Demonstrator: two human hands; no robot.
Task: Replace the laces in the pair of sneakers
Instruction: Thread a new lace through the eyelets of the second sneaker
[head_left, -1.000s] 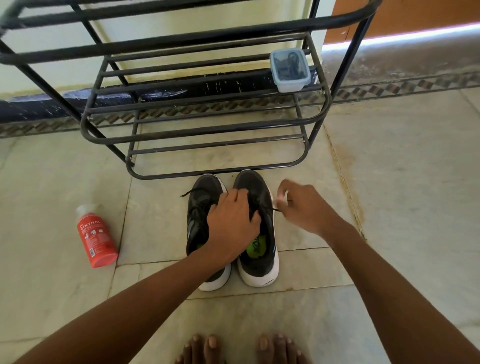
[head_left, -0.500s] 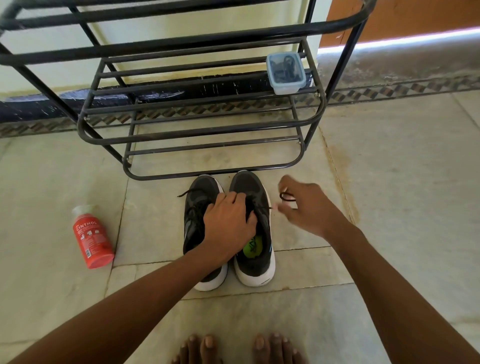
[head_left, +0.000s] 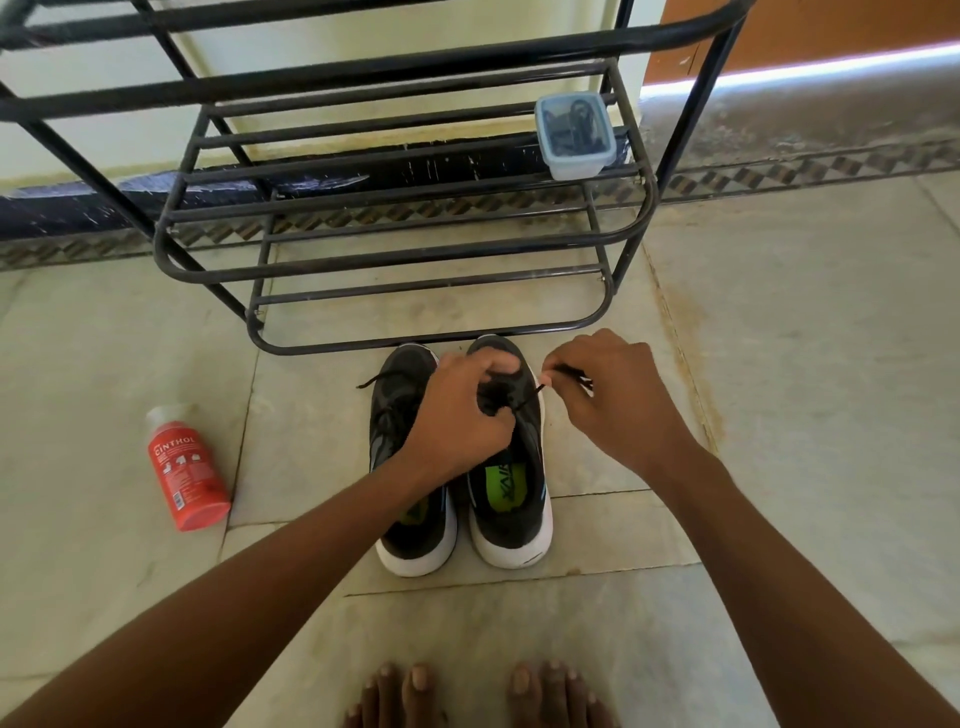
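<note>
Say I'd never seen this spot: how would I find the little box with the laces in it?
Start at the black metal shoe rack standing against the wall behind the sneakers. Look to the right end of its middle shelf, where a small clear plastic box with a bluish rim sits on the bars. It is the only thing on the rack, with dark coiled cords, probably laces, showing through its lid.

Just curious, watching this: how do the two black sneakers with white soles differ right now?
The right black sneaker is being handled: the left hand grips its front and the right hand pinches its black lace. The left black sneaker is untouched, its lace end trailing left. Both stand side by side, toes toward the rack.
</note>
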